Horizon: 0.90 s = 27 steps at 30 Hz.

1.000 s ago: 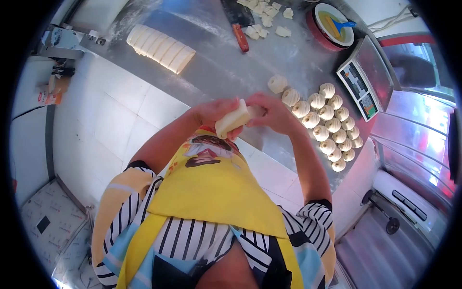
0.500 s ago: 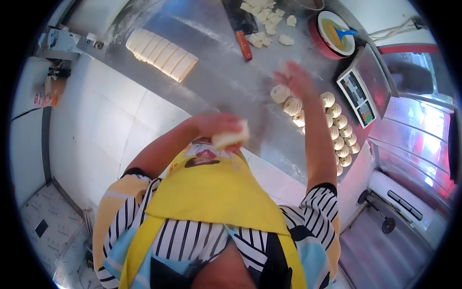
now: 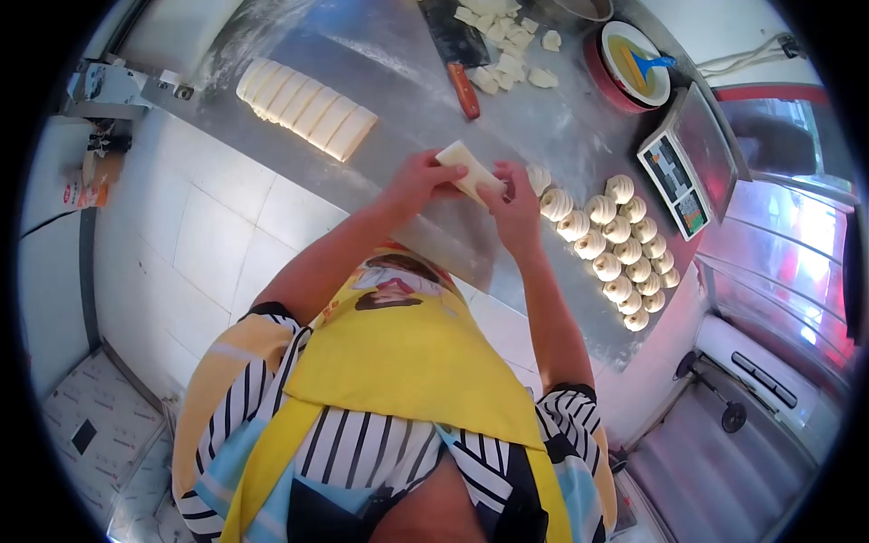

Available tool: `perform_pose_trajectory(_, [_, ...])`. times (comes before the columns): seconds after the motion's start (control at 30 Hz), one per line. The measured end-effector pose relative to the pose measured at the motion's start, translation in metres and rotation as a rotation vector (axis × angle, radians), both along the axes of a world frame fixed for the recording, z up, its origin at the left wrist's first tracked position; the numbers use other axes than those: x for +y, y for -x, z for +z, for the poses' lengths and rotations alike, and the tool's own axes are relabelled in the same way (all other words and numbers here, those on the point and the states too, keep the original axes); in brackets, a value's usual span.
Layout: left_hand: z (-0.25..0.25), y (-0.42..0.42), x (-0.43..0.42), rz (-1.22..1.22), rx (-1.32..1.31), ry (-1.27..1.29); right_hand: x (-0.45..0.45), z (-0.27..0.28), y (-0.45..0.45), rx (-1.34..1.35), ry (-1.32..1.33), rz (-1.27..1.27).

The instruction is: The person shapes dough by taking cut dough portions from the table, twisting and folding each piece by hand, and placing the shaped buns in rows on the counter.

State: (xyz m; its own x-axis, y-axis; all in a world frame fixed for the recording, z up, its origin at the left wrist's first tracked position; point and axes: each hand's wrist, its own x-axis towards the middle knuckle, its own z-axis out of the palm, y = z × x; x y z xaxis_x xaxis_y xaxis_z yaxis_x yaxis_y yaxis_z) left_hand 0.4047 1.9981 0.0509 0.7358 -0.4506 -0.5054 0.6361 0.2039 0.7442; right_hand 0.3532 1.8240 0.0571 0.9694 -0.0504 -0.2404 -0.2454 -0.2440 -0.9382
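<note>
A pale strip of dough (image 3: pixel 470 172) is stretched between both hands, above the metal table. My left hand (image 3: pixel 420 184) grips its left end, thumb on top. My right hand (image 3: pixel 513 197) pinches the other end, fingers curled round it. Just right of my right hand stand several coiled dough rolls (image 3: pixel 621 229) in rows, the nearest one partly hidden by that hand. To the left lies a dough slab (image 3: pixel 306 109) cut crosswise into strips.
A cleaver with a red-brown handle (image 3: pixel 463 90) lies at the back beside dough scraps (image 3: pixel 507 63). Further right are a white bowl (image 3: pixel 664 80) holding yellow liquid and a blue brush (image 3: pixel 648 63), and a digital scale (image 3: pixel 677 181). The table's near edge (image 3: pixel 407 237) runs diagonally before me.
My right hand has come back left from the dough rolls and taken hold of the strip. My left hand has moved forward with the dough strip, out over the table.
</note>
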Motion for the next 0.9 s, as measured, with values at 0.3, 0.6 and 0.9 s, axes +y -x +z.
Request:
perform_pose_trajectory(0.3, [-0.017,-0.005,-0.003,-0.161,0.308,0.103,-0.013,-0.002,0.02,-0.691,0.796,0.242])
perform_pose_trajectory(0.6, [-0.041,0.023,-0.023,-0.338,-0.864,-0.581,-0.022,-0.008,0.051,0.38,-0.788,-0.151])
perform_pose_trajectory(0.9, [-0.037,0.033,-0.035,-0.482,-0.659,-0.618,-0.026,0.006,0.056,0.034,0.071,0.039])
